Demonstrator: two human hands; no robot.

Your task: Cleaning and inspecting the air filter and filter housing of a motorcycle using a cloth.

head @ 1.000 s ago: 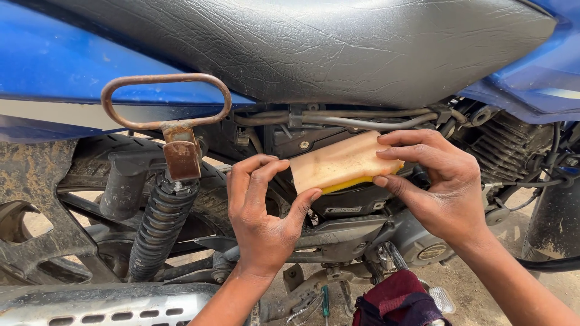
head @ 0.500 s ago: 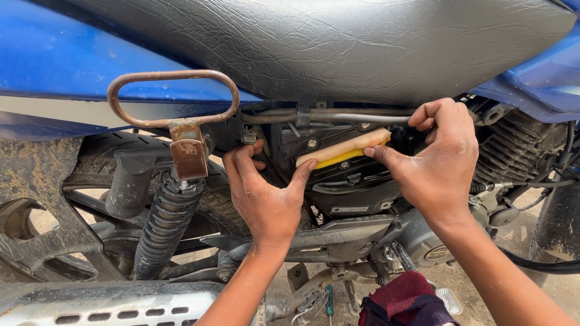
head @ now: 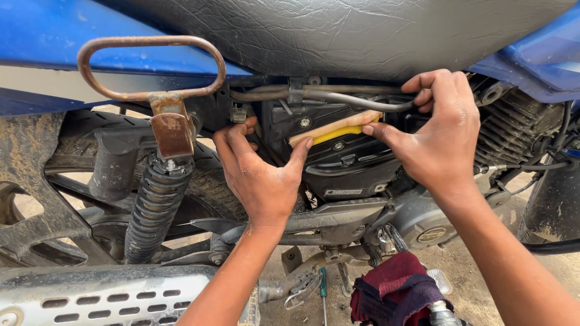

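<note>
We see our left hand [head: 261,181] at the centre of the frame, its thumb pressed to the lower left end of a flat tan and yellow pad [head: 336,127] and its fingers curled against the frame behind; our right hand [head: 438,130] at centre right pinches the pad's right end between thumb and fingers, which hook over a grey hose [head: 338,96]; the pad sits edge-on, half inside the black box [head: 347,160] under the black seat [head: 338,33] that fills the top of the frame; blue bodywork [head: 42,30] runs across the upper left, with a rusty grab loop [head: 151,63] hanging before it above a black coil shock absorber [head: 154,202]; a perforated silver exhaust shield [head: 115,296] lies at lower left; sandy ground [head: 468,290] shows at the bottom, beside a maroon and blue rag [head: 396,290] and a green-handled screwdriver [head: 322,284].
</note>
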